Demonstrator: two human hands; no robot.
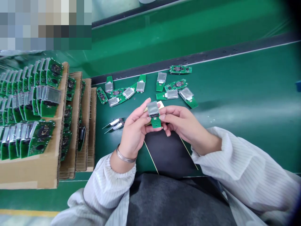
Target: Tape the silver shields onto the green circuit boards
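Between my two hands is a small green circuit board (155, 122) with a grey display screen (153, 108) at its upper end. My left hand (135, 127) grips its left edge with thumb and fingers, and a silver bangle is on that wrist. My right hand (178, 121) pinches the board's right edge. Under the hands lies a black mat (166, 153) with pale yellow edges. Just left of my left hand, two thin parts (114, 125) with white strips rest on the table. Beyond the hands, several similar circuit boards (171, 94) lie scattered, some screen up.
At the left, cardboard racks (28, 169) stand in layers, with rows of upright circuit boards (42, 138) slotted in them. A dark ledge (199, 58) runs along the back of the green table (246, 103). A blue object (298, 86) shows at the right edge.
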